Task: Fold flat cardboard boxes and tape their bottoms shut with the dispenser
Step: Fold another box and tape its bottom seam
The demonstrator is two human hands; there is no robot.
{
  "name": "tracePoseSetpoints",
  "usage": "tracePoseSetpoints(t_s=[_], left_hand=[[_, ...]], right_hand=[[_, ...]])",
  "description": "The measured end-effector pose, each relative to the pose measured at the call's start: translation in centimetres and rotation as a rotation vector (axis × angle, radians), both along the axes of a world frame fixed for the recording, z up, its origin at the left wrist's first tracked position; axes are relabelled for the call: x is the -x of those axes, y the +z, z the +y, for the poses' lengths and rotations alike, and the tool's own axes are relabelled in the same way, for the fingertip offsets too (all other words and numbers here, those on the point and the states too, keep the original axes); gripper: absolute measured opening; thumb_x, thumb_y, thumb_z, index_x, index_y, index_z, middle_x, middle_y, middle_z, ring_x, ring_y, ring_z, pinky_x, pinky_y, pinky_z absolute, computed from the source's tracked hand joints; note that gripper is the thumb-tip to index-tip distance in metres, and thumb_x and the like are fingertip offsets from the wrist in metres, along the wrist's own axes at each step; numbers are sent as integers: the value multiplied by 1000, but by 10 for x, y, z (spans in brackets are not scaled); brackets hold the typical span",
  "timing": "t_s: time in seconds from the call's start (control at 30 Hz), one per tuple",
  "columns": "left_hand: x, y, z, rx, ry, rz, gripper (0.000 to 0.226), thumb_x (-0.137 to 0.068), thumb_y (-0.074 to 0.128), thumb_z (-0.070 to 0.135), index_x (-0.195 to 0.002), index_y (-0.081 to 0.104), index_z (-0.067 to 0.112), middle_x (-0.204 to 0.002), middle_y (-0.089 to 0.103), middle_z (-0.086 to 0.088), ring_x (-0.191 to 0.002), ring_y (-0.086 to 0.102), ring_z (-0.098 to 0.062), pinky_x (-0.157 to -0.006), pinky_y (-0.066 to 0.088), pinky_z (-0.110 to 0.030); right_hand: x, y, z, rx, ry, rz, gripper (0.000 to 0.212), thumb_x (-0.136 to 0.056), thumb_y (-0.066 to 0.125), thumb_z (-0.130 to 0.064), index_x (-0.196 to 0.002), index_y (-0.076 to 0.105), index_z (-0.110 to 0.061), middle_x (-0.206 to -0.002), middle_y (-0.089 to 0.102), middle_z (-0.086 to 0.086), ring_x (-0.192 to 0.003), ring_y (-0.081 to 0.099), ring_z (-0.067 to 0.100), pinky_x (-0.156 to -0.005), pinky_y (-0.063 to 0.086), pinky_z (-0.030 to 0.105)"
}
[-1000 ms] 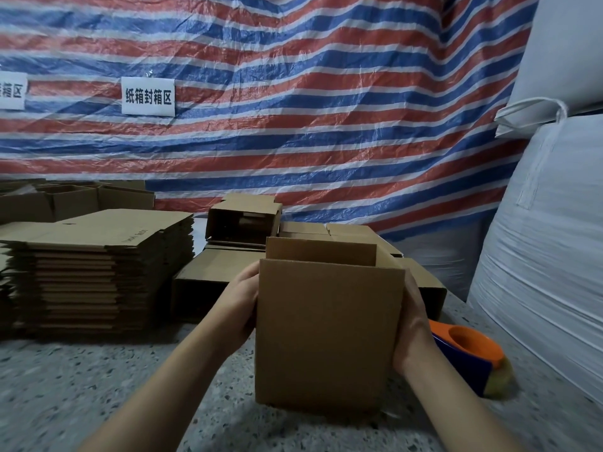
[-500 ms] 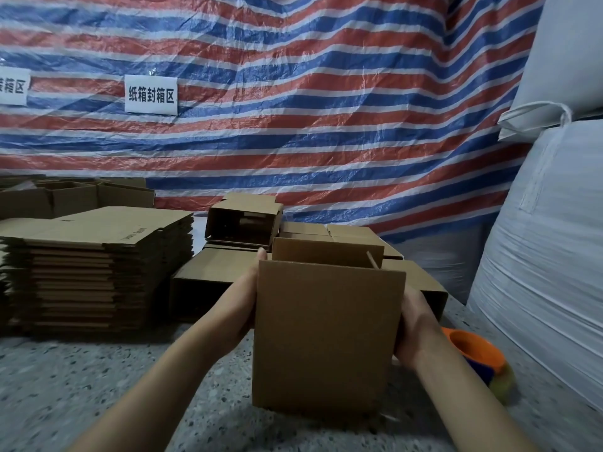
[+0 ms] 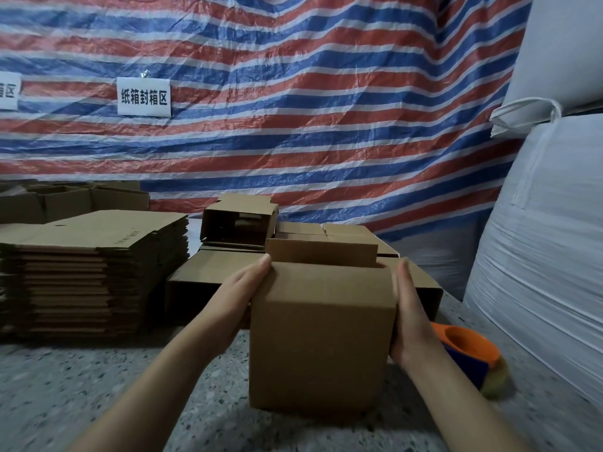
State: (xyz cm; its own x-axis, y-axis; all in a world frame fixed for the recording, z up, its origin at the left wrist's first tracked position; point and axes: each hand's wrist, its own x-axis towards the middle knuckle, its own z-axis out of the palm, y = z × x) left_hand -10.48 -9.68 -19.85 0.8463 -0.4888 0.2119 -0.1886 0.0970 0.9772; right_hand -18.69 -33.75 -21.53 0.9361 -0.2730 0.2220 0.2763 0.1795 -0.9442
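ok so I've got the box (image 3: 321,340) standing upright on the speckled floor (image 3: 98,393), squeezed between both hands; left hand (image 3: 239,296) is flat against its left wall with fingers out straight, fingertips up at the top corner; right hand (image 3: 408,314) is pressed flat on the right wall, fingers straight too, not curled round anything; so it's a palm clamp from both sides, no pinching. The near top flap is folded over toward me and the far flap (image 3: 321,252) stands up just past my fingertips; can't tell how the side flaps sit inside. Tape dispenser (image 3: 466,350), orange and blue, lies on the floor just right of my right wrist, partly hidden behind it, not touching the box. Left of my left hand there's a stack of flat cartons (image 3: 94,269); beyond the box, more folded boxes (image 3: 239,223), then the striped tarp (image 3: 310,109); white sacks (image 3: 548,256) off to the right.
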Motion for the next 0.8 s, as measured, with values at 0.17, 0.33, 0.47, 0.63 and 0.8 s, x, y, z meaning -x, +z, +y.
tracePoseSetpoints(t_s=[0.17, 0.33, 0.47, 0.63, 0.8], left_hand=[[2, -3, -3, 46, 34, -49, 34, -83, 57, 60, -96, 72, 33, -88, 71, -2, -69, 66, -14, -54, 51, -26], [2, -4, -10, 166, 170, -32, 23, -96, 58, 25, -116, 50, 34, -118, 58, 6, -91, 62, -20, -52, 50, -26], [0, -2, -8, 185, 78, -60, 55, -99, 54, 22, -139, 31, 53, -121, 45, 36, -105, 61, -3, -68, 55, -26], [-1, -1, -3, 112, 54, -89, 54, -101, 48, 22, -136, 38, 62, -131, 43, 30, -115, 57, -14, -76, 53, -32], [4, -6, -6, 164, 135, -83, 15, -99, 53, 27, -104, 67, 25, -120, 67, 9, -95, 65, -22, -63, 53, -32]], right_hand=[[11, 9, 0, 72, 140, -47, 70, -66, 78, -68, -128, 60, -42, -113, 75, 5, -103, 73, 24, -76, 60, 31], [13, 15, -4, 25, 167, 2, 48, -81, 66, -31, -128, 58, -36, -112, 75, 6, -97, 74, 23, -69, 59, 28], [13, 15, -4, -1, 151, 17, 73, -79, 65, -29, -148, 41, -40, -131, 66, 9, -106, 72, 29, -73, 60, 33], [11, 17, -2, 25, 159, -16, 70, -81, 71, -27, -145, 46, -42, -136, 60, 13, -109, 69, 31, -76, 59, 35], [10, 11, 2, -95, 79, -26, 33, -81, 69, -28, -113, 68, -18, -117, 70, 17, -91, 70, 29, -70, 61, 39]])
